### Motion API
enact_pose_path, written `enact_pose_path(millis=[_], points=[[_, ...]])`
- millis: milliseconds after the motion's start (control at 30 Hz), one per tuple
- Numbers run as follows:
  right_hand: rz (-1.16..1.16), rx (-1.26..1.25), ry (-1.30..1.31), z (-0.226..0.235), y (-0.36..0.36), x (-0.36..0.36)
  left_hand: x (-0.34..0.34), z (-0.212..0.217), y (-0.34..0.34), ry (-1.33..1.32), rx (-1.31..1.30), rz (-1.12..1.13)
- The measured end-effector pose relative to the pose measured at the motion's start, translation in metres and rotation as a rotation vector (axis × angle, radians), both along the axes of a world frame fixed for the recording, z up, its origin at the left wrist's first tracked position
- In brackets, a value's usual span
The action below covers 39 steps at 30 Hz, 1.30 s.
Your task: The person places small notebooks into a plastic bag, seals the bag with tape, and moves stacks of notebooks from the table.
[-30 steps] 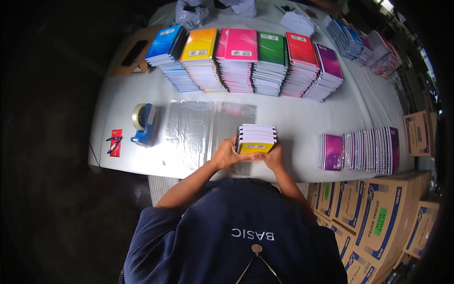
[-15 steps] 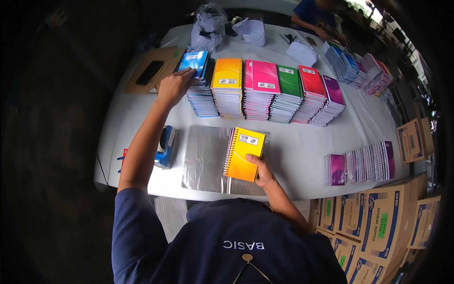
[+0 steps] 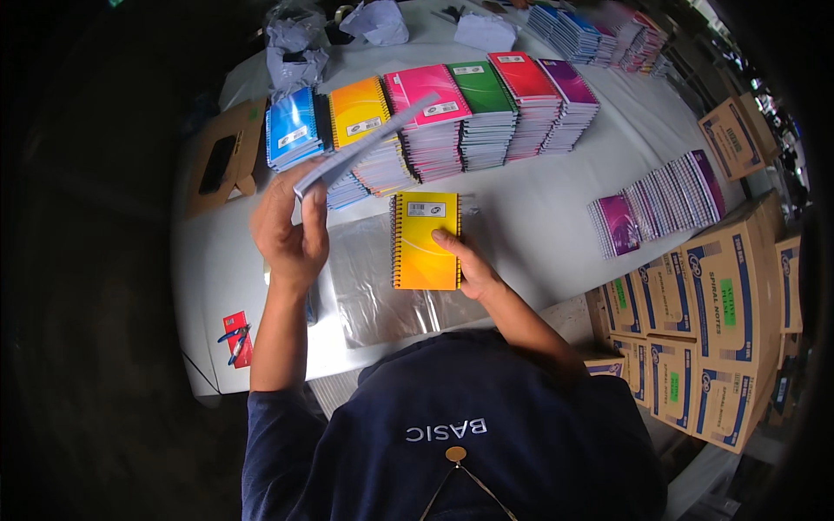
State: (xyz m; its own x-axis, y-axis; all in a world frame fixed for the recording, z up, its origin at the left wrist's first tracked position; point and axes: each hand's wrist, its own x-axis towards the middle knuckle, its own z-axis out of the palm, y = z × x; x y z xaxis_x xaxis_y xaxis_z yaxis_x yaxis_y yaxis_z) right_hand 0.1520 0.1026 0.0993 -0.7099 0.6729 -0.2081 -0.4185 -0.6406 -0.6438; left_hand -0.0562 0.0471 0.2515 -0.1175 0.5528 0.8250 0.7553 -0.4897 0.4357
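My left hand is raised over the table's left side, pinching one end of a thin spiral notebook. That notebook is tilted edge-on and blurred, so its cover is hard to make out. In my right hand is a yellow spiral notebook, thumb on the cover, with other notebooks' coils showing beneath it. It is held above a clear plastic sheet. Beyond my hands stand stacks of spiral notebooks: blue, yellow, pink, green, red and purple.
A bundled row of notebooks lies at the right. Cardboard boxes are piled beside the table. On the left are a phone on cardboard and small pliers on a red card. Crumpled plastic and more notebook stacks lie at the back.
My left hand has lifted a notebook off the blue stack and drawn it back toward me. My right hand keeps its hold on the yellow notebook. The whole view has shifted and turned.
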Motion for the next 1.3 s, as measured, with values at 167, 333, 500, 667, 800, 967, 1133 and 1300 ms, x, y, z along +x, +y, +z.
enact_pose_path(millis=[167,333,500,667,800,967,1133,1300], points=[[0.220,-0.140,-0.020,-0.007,-0.002,0.011,0.027,-0.019,0.006,-0.635,-0.401,-0.886],[0.321,-0.158,0.019,-0.014,-0.013,0.033,0.013,-0.042,0.018,0.338,-0.613,-0.460],[0.359,-0.228,-0.016,-0.012,-0.011,0.025,-0.059,-0.023,0.073,0.354,-0.338,0.408],[0.186,-0.240,-0.061,-0.003,-0.007,0.020,-0.068,-0.017,0.073,0.472,-0.601,0.540],[0.172,-0.234,-0.013,-0.017,-0.004,0.029,-0.043,-0.020,0.029,-0.483,-0.190,0.057],[0.297,-0.247,0.031,-0.029,-0.003,0.030,0.002,-0.082,-0.013,0.140,-0.580,-0.328],[0.223,0.184,-0.146,-0.005,-0.012,0.021,0.034,-0.116,-0.055,-0.586,-0.767,-0.122],[0.158,0.741,-0.170,-0.027,-0.025,0.005,0.049,-0.146,-0.088,-1.091,-0.929,-0.274]])
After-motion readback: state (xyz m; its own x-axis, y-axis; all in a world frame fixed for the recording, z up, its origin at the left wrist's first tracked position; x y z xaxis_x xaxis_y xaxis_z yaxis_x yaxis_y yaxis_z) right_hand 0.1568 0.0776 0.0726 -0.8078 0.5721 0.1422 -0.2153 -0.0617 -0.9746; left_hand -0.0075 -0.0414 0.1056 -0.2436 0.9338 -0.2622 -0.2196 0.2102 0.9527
